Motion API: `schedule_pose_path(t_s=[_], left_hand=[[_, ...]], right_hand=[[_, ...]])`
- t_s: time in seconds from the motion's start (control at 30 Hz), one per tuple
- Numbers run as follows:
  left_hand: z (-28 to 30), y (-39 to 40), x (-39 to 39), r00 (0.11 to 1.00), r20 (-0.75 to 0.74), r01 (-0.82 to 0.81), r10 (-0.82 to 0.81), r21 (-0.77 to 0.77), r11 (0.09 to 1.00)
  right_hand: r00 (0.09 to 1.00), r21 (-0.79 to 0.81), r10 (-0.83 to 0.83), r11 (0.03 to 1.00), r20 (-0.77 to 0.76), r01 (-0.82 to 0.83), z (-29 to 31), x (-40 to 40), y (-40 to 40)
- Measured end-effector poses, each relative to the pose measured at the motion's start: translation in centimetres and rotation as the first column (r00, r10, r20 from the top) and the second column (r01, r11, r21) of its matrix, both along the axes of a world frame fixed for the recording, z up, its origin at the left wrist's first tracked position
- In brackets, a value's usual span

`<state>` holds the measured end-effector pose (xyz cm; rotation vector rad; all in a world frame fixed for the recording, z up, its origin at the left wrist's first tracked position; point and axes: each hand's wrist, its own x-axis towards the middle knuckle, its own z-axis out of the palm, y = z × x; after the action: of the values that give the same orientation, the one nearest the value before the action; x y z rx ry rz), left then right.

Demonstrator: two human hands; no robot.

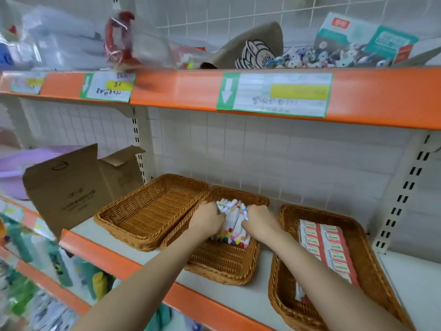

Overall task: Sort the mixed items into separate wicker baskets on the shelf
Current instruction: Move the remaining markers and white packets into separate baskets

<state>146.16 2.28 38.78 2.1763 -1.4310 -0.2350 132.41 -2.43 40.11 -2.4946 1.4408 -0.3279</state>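
Three wicker baskets stand side by side on the shelf. The left basket holds nothing. In the middle basket lies a bundle of white markers with coloured caps. My left hand grips the bundle from the left and my right hand grips it from the right, both with curled fingers. The right basket holds rows of small red and white packets; my right forearm crosses over its near part.
A cardboard box with open flaps stands left of the baskets. The orange shelf edge runs in front. The upper shelf overhangs, carrying bags, a hat and small toys. A slotted upright stands at the right.
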Motion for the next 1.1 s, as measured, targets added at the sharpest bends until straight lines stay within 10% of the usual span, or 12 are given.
schedule_pose_path(t_s=[0.8, 1.1], left_hand=[[-1.1, -4.8, 1.8, 0.905, 0.234, 0.358, -0.356, 0.035, 0.933], [-1.0, -2.2, 1.3, 0.786, 0.245, 0.487, -0.568, 0.322, 0.812]], right_hand=[[0.986, 0.026, 0.018, 1.000, -0.166, -0.014, -2.4, 1.8, -1.6], [0.954, 0.074, -0.055, 0.994, -0.295, 0.080, -1.6, -0.5, 3.8]])
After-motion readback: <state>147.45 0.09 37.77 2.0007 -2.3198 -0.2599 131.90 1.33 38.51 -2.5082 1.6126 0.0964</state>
